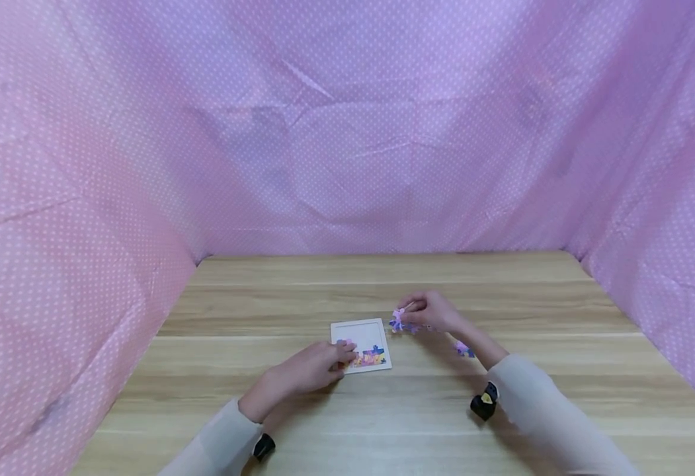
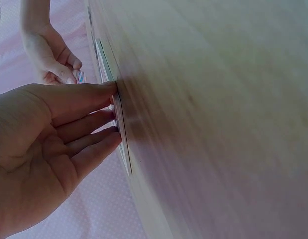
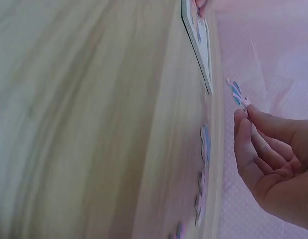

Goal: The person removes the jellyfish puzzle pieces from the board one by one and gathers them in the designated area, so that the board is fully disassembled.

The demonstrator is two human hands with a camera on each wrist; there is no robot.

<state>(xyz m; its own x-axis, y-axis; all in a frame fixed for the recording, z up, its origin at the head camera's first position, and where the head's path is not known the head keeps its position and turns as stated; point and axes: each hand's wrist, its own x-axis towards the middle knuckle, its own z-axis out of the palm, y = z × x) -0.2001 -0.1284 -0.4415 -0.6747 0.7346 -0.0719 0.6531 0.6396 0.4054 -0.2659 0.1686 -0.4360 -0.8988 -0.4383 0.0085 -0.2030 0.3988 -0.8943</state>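
My right hand (image 1: 436,312) pinches a pink-and-blue jigsaw piece (image 3: 237,93) between thumb and fingers, raised above the table to the right of a white puzzle tray (image 1: 356,328). Joined colourful pieces (image 1: 373,356) fill the near part of the tray's recess; its far part shows bare white. My left hand (image 1: 317,367) rests on the tray's near left side, its fairly straight fingers touching the tray and covering some of the pieces. In the left wrist view, the thumb lies at the tray's edge.
Loose jigsaw pieces (image 1: 411,328) lie on the wood-grain table (image 1: 264,284) under and beside the right hand. Another loose piece (image 1: 464,350) is farther right, near the forearm. Pink dotted cloth (image 1: 383,165) hangs around the table's back and sides.
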